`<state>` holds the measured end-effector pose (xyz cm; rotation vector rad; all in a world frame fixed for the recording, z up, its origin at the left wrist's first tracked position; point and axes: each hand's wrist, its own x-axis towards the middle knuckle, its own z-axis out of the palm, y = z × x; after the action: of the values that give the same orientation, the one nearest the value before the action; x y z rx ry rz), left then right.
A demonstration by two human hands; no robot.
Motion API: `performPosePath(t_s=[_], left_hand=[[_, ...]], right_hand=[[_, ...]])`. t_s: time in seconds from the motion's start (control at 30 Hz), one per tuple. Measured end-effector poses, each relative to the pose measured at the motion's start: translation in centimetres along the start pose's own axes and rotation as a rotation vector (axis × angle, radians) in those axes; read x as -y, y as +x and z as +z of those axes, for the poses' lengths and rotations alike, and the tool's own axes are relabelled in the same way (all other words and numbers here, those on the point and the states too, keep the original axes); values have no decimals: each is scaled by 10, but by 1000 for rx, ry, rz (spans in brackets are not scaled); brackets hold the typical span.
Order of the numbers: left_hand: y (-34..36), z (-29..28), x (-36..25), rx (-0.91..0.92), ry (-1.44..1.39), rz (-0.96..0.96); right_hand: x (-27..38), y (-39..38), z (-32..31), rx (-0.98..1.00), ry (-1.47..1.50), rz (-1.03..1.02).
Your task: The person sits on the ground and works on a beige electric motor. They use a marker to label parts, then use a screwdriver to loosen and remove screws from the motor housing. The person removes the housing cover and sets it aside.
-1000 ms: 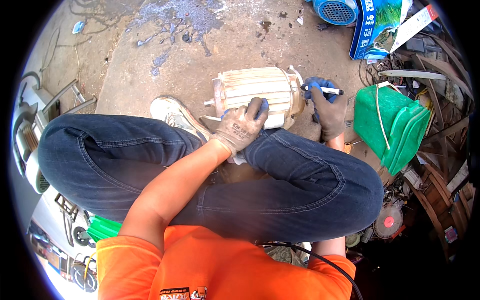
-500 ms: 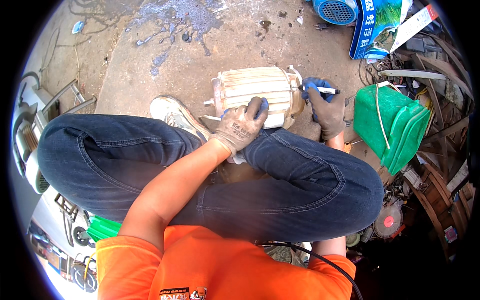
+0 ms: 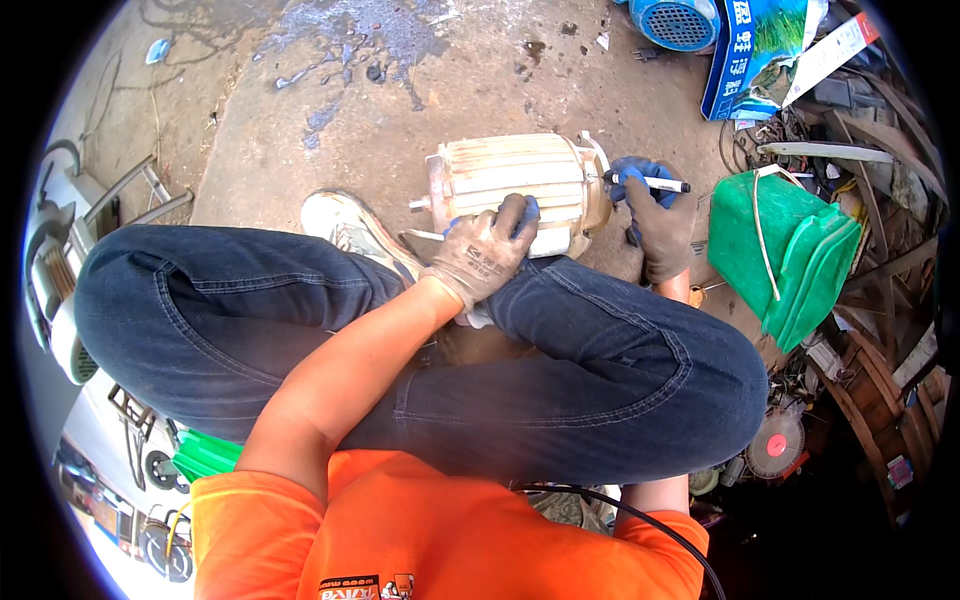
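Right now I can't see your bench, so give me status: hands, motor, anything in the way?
Left hand flat on the motor. Right hand holds a marker at its end. Green bin beside, not touching.

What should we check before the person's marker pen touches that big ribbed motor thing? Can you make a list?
1. Left hand steadying the ribbed motor housing: ok, gloved palm rests on its side.
2. Marker pen gripped in the right hand: ok, fingers wrapped round it.
3. Pen cap off: cannot tell, the pen is too small to see.
4. Pen close to the housing end: ok, it sits just beside the rim.
5. Housing lying steady on the concrete floor: ok, on its side by the white shoe.
6. Green bin out of the way: ok, apart to the right.
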<state>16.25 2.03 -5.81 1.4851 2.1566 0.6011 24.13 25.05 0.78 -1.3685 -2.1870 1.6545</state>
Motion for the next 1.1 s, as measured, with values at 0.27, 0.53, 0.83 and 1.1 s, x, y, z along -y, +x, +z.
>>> performPosePath(t_s=[0.27, 0.53, 0.83, 1.1], left_hand=[[0, 3, 1, -21, 3, 0], [0, 1, 2, -41, 3, 8], [0, 2, 1, -37, 5, 6], [0, 0, 2, -26, 20, 6]], right_hand=[[4, 2, 7, 68, -54, 24], [4, 2, 9, 86, -118, 59], [12, -2, 9, 63, -159, 46], [10, -3, 9, 88, -92, 101]])
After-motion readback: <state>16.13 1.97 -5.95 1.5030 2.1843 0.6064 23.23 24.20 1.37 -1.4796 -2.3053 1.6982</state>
